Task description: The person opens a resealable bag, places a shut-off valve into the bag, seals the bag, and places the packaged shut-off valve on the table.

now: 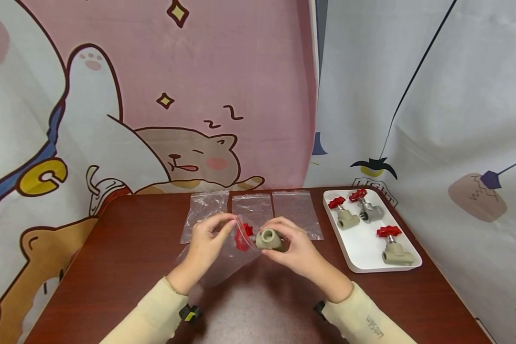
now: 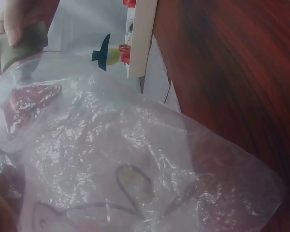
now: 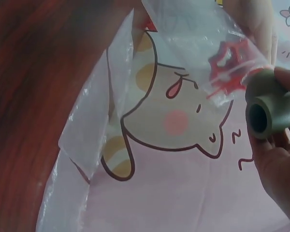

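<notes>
My right hand [image 1: 293, 242] grips the olive-grey body of a valve [image 1: 270, 239], whose red handwheel [image 1: 243, 237] points left. That handwheel is inside the mouth of a clear zip bag [image 1: 225, 263], while the body stays outside. With thumb and fingertips my left hand [image 1: 207, 242] pinches the bag's red-lined zip edge. In the left wrist view the bag [image 2: 121, 145] hangs large in front, the red handwheel [image 2: 31, 101] showing blurred through the film. The right wrist view shows the valve's open round end [image 3: 259, 118] between my thumb and fingers.
A white tray [image 1: 357, 253] at the right holds 3 more valves with red handwheels [image 1: 389, 231]. Behind my hands 3 flat clear zip bags [image 1: 298, 210] lie side by side on the dark red-brown table [image 1: 124, 267]. A printed cloth [image 1: 266, 95] hangs behind the table.
</notes>
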`<state>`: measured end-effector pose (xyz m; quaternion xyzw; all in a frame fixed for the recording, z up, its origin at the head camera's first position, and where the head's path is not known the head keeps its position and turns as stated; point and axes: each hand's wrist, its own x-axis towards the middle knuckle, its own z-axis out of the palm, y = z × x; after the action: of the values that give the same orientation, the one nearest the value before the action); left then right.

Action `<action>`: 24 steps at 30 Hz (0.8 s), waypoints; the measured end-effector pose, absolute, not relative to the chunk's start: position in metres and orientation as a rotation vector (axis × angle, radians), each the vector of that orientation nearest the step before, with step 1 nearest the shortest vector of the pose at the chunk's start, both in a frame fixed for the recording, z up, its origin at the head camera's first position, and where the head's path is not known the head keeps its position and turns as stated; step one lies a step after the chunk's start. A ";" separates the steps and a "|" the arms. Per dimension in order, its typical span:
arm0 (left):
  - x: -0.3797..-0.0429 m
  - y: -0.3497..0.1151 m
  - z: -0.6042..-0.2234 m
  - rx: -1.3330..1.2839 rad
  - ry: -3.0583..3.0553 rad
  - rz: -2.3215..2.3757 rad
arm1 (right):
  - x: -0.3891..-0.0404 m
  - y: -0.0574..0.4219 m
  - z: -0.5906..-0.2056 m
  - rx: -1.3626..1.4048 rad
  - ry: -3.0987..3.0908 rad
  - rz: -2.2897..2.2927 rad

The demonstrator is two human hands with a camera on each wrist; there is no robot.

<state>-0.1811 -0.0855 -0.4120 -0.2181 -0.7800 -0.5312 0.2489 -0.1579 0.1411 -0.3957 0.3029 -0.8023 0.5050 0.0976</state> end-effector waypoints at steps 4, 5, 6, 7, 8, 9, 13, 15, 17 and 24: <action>-0.182 -0.087 -0.413 -0.634 -2.154 -1.474 | -0.163 0.147 -0.397 0.953 -2.431 1.448; -0.182 -0.087 -0.414 -0.641 -2.160 -1.488 | -0.164 0.148 -0.396 0.966 -2.438 1.441; -0.182 -0.087 -0.414 -0.646 -2.166 -1.506 | -0.165 0.149 -0.396 0.971 -2.445 1.452; -0.182 -0.086 -0.414 -0.649 -2.173 -1.527 | -0.166 0.149 -0.396 0.975 -2.454 1.467; -0.181 -0.086 -0.413 -0.652 -2.180 -1.542 | -0.167 0.150 -0.395 0.970 -2.465 1.490; -0.181 -0.086 -0.412 -0.659 -2.188 -1.549 | -0.168 0.150 -0.395 0.963 -2.475 1.517; -0.173 -0.083 -0.401 -0.692 -2.206 -1.556 | -0.171 0.151 -0.395 0.883 -2.493 1.653; -0.168 -0.081 -0.393 -0.702 -2.202 -1.541 | -0.173 0.150 -0.395 0.828 -2.497 1.699; -0.164 -0.079 -0.386 -0.702 -2.189 -1.524 | -0.174 0.148 -0.395 0.770 -2.498 1.736; -0.164 -0.074 -0.384 -0.652 -2.155 -1.527 | -0.176 0.140 -0.392 0.697 -2.544 1.762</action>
<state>-0.1640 -0.0739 -0.3840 -0.2343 -0.7748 -0.5488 0.2090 -0.1759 0.1404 -0.3925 0.2197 -0.8019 0.5554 -0.0151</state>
